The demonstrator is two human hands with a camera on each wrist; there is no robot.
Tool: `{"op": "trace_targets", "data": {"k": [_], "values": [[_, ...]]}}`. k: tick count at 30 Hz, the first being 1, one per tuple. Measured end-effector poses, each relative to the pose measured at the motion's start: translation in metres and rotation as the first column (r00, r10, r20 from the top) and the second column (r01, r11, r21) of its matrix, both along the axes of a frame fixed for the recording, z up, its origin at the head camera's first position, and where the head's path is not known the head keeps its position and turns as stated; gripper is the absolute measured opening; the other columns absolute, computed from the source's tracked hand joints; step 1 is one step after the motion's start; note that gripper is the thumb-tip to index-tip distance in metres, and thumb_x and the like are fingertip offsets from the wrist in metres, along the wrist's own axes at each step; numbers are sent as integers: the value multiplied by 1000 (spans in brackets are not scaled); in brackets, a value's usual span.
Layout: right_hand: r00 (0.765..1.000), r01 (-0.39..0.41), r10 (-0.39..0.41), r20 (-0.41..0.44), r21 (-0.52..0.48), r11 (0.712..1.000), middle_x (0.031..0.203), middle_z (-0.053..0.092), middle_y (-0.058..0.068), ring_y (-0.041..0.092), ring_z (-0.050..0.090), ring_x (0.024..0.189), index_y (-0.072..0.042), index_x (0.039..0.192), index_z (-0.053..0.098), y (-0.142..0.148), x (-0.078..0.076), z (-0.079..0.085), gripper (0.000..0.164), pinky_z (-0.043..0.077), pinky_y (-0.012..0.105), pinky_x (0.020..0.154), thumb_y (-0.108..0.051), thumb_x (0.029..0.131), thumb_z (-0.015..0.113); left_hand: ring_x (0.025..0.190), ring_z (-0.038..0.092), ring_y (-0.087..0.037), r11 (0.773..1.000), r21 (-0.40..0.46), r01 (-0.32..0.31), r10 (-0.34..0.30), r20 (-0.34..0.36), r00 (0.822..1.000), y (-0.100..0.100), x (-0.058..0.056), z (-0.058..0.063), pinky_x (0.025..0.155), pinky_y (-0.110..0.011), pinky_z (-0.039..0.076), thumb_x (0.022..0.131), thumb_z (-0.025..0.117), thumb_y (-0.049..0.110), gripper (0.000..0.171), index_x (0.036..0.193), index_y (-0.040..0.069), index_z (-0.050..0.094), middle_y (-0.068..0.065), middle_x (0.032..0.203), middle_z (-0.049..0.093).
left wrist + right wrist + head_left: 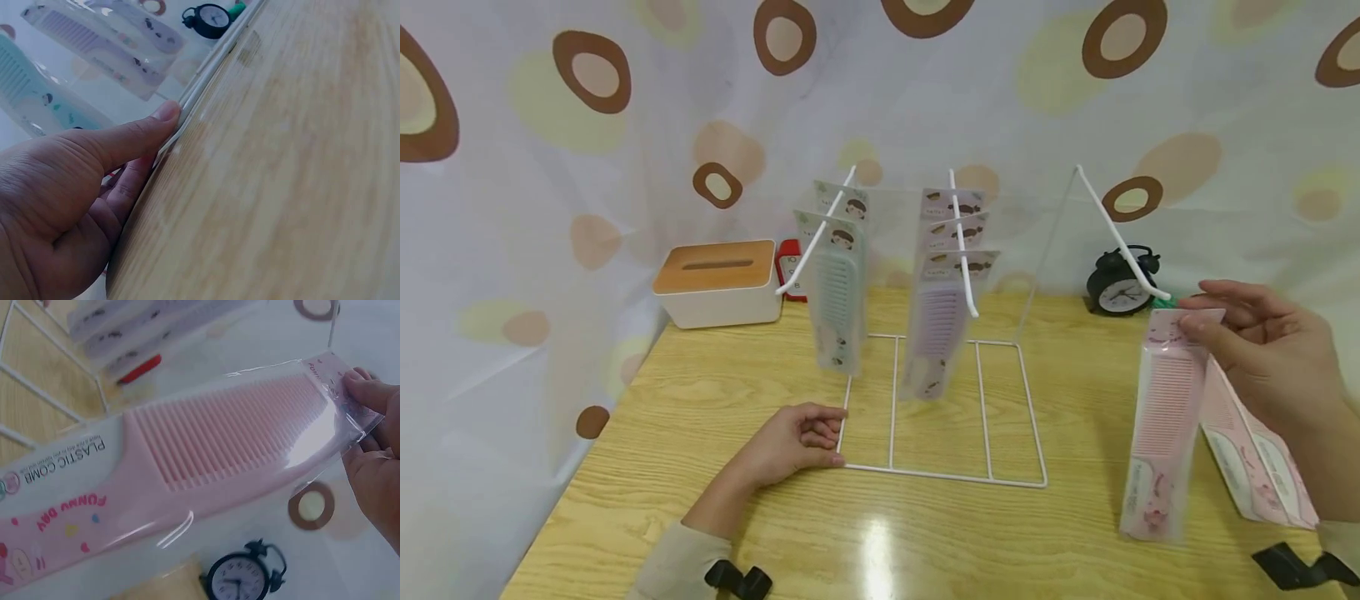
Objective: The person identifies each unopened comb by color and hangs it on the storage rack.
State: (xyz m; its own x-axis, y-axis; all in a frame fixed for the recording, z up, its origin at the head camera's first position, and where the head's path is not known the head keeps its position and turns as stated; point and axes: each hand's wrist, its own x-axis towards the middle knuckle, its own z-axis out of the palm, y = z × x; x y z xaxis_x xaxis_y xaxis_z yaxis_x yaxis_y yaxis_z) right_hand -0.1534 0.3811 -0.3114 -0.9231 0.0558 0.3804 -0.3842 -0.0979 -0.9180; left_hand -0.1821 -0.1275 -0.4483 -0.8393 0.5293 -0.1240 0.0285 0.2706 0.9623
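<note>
A white wire display rack (pixel 943 477) stands on the table. My left hand (pixel 797 446) pinches the left side of its base near the front corner, thumb (pixel 165 112) on the wire. Off the rack's right side, my right hand (pixel 1262 342) holds a packaged pink comb (pixel 1165 417) by its top card, the pack hanging down. In the right wrist view this comb (pixel 219 437) reads "plastic comb". The right hook (pixel 1120 229) is bare, its tip just above the held card. Packaged green combs (pixel 838 292) hang on the left hook, packaged purple combs (pixel 943 321) on the middle one.
More packaged pink combs (pixel 1258 458) lie on the table at the right, partly behind the right hand. Along the back are a tissue box (pixel 718 283) with a wooden lid, a red object (pixel 790 262) and a black alarm clock (pixel 1120 287). A patterned curtain (pixel 925 100) hangs behind.
</note>
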Motion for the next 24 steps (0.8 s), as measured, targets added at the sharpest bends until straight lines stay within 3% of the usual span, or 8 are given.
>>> {"op": "trace_targets", "data": {"k": [3,6,10,12,15,19,22,24], "values": [[980,-152,140,-140,-81,985,109,75,14,19,74,93,14,132,54,-11,15,18,43,59,20,83,26,91,47,95,62,-18,1000,-4,0,0,-4,1000,1,0,0,82,-21,59,80,83,6,63,136,-6,56,-19,113,61],[928,-299,260,-268,-114,947,110,73,23,26,73,98,22,131,48,-24,25,33,42,58,26,90,29,90,43,95,62,-19,1000,-16,-2,2,-9,1000,1,1,2,81,-22,59,80,83,6,63,136,-6,56,-19,113,61],[878,-385,321,-354,-127,914,109,72,27,30,72,100,25,127,48,-46,33,51,38,58,29,93,28,89,47,94,62,-19,1000,-31,-6,6,-10,1000,0,2,3,81,-22,59,80,83,6,63,136,-5,56,-18,112,61],[866,-413,334,-373,-157,897,108,71,29,31,73,100,26,123,49,-58,36,58,36,58,31,92,30,88,48,94,62,-19,1000,-28,-7,7,-8,1000,0,2,3,80,-21,59,80,83,6,63,136,-5,56,-18,112,61],[890,-357,277,-361,-175,917,107,71,29,32,73,98,27,120,51,-69,37,65,35,60,31,90,33,86,47,94,61,-18,1000,-15,-8,8,-1,1000,0,2,2,80,-21,59,80,83,4,62,136,-6,56,-19,112,61],[960,-139,98,-264,-142,980,105,74,23,27,73,97,23,121,53,-76,38,69,36,59,26,89,31,87,48,94,62,-17,1000,-3,-6,6,2,1000,1,1,1,81,-21,59,80,83,4,62,136,-7,56,-19,112,61],[977,-82,50,-207,-150,985,105,75,20,25,73,99,20,121,55,-80,36,72,35,59,24,88,29,88,49,94,62,-17,1000,-3,-4,4,-2,1000,1,1,1,81,-21,59,80,83,4,62,135,-7,56,-19,113,61],[977,-121,84,-197,-186,975,104,75,21,25,73,99,19,120,57,-82,33,73,34,60,24,87,28,89,48,94,62,-16,1000,-4,-4,4,-4,1000,1,1,0,81,-21,59,80,83,4,62,135,-7,56,-19,112,61]]}}
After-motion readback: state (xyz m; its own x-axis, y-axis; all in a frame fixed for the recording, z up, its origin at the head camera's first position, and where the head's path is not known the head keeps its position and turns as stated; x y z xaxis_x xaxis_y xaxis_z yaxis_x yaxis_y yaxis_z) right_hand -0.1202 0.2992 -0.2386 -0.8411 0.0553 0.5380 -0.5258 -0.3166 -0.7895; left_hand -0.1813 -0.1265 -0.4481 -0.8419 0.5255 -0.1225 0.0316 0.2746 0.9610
